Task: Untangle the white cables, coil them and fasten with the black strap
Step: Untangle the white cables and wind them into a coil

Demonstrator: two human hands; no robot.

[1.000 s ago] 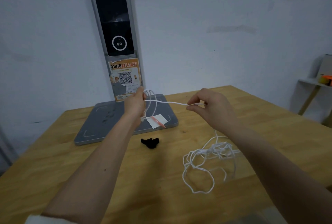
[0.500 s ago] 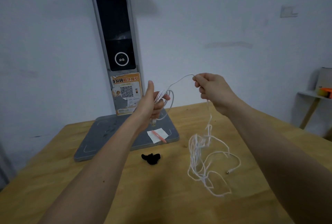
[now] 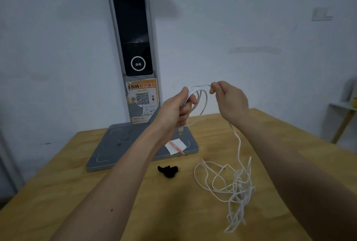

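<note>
Above wooden table [image 3: 96, 202], both hands grip white cables [image 3: 201, 97].

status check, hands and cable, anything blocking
Left hand grips a few coiled loops, USB plug hanging below. Right hand pinches the white cable; rest lies tangled on the table. Black strap untouched. Nothing blocking.

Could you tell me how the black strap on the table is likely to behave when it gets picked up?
The black strap lies crumpled, so it is probably soft and floppy. It looks small, so likely light. It seems unlikely to roll.
</note>
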